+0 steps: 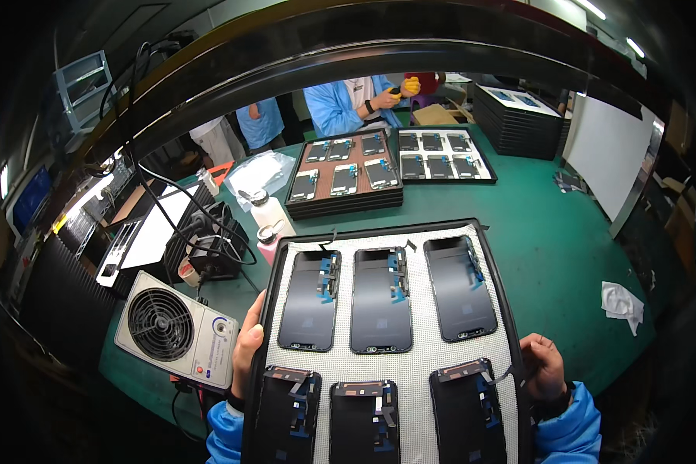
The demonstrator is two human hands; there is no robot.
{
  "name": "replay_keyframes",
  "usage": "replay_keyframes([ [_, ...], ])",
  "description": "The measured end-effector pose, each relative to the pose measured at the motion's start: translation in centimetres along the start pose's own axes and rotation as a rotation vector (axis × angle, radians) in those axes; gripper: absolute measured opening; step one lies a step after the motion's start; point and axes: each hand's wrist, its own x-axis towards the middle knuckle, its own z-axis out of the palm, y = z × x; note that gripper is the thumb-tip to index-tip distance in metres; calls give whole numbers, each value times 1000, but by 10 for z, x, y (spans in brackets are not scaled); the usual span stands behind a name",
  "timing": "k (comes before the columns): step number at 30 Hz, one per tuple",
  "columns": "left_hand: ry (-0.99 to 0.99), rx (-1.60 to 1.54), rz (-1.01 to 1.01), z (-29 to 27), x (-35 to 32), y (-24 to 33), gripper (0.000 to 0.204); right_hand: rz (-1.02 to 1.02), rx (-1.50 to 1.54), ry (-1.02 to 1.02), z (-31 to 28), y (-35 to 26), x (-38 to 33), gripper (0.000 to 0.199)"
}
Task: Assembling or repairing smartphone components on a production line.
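Note:
A black-rimmed tray [340,363] lined with white mesh is held up in front of me, tilted toward me. My left hand [247,340] grips its left edge, the thumb along the rim and the other fingers mostly hidden behind. At the right edge my right hand [544,366] is curled round the side. Two rows of phone screens lie on the mesh, among them an upper left one [308,309], an upper middle one [380,317] and an upper right one [460,298]. Dark flex cables with blue film show on them. A lower middle screen [363,425] is partly cut off by the picture's bottom edge.
Beyond stand a stack of brown-lined trays [344,203] and a white-lined tray [446,176], both bearing screens. An ionizer fan [166,321], bottles [269,210] and cables are at left. A crumpled white cloth [622,305] lies at right. A co-worker [348,104] sits opposite.

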Motion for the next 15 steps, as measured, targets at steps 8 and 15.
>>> replay_keyframes([
  [8,28,31,-2,-2,-2,-1,82,7,23,-17,0,-1,-1,29],
  [15,28,-24,-14,1,-1,-2,79,13,25,-18,-1,0,-1,29],
])
